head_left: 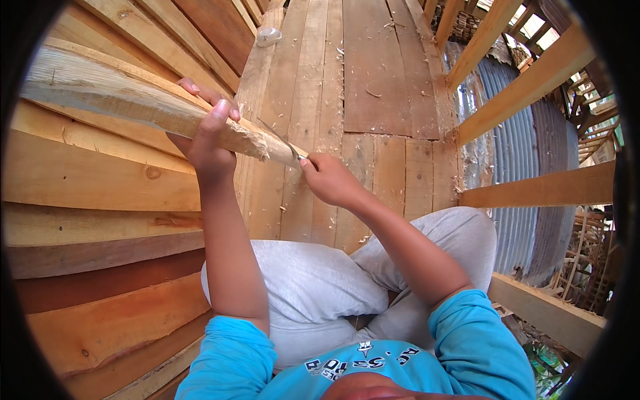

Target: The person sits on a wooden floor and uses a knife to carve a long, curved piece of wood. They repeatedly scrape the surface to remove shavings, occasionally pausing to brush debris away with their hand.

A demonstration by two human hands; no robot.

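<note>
My left hand (205,133) grips a long, pale wooden stake (113,93) that runs from the upper left down to a tapered, rough-cut tip near the middle. My right hand (329,179) is closed on the handle of a knife (283,143), whose thin blade lies against the stake's splintered end. Both forearms rise from blue sleeves at the bottom. I sit with bent knees in light grey trousers (313,280).
A plank floor (360,80) strewn with wood shavings stretches ahead. Stacked boards (93,200) form a wall on the left. Open timber rails (533,190) and corrugated metal sheeting (513,147) lie to the right. A small pale object (268,36) rests far ahead.
</note>
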